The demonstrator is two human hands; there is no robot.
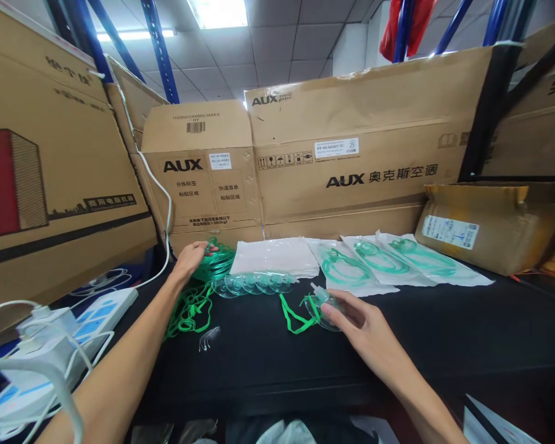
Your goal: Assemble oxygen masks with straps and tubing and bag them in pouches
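Observation:
My right hand (358, 314) grips a clear oxygen mask (329, 317) low over the black table, thumb and fingers around its pale green connector. A green elastic strap (296, 324) trails from the mask to the left. Farther back, my left hand (195, 256) is closed on coiled green tubing (217, 262), its fingertips partly hidden in the coils. A row of clear masks (254, 284) lies overlapped beside the coils. Loose green straps (189, 311) are heaped below my left hand. Small thin metal strips (208, 338) lie in front of them.
A stack of white bags (275, 256) lies behind the masks. Several bags holding green tubing (346, 268) spread to its right. An open cardboard box (485, 240) stands back right. Large cartons (365, 142) wall the back. A power strip (104, 314) with white cables occupies the left.

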